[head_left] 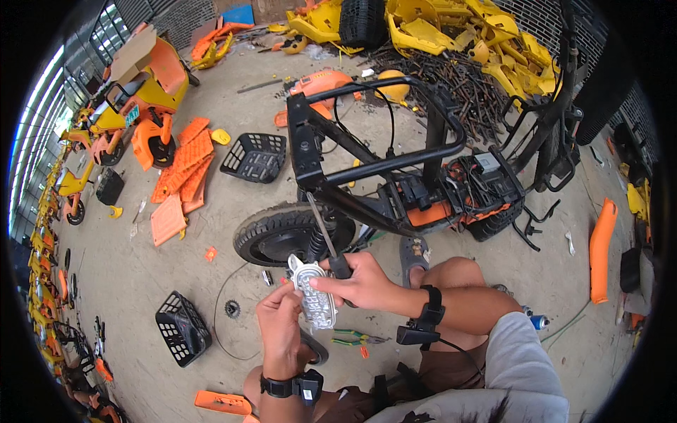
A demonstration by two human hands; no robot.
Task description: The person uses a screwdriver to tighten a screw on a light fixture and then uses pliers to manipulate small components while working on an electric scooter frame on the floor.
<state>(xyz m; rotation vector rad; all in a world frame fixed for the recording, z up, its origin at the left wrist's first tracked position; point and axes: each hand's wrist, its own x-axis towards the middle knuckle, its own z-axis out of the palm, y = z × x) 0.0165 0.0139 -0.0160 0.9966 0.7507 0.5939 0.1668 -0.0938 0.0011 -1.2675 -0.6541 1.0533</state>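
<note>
A silver oval part [315, 296] with an embossed, ribbed face and a small pointed tab at its top is held before me; its exact kind I cannot make out. My left hand [281, 317] pinches its left edge with bent fingers. In my right hand [367, 283] is a screwdriver [324, 231], its dark handle inside my fingers and its long metal shaft slanting up toward the scooter frame. The right thumb lies across the silver part's face. Just beyond are the rear wheel [264, 238] and the black bare scooter frame [381, 166].
Green-handled pliers [352, 338] and a small sprocket [232, 308] lie on the concrete floor. Black baskets [182, 330] and orange panels [185, 173] are at left. Yellow body panels [451, 32] and dark metal parts [451, 88] heap at the back. A long orange piece [601, 250] lies right.
</note>
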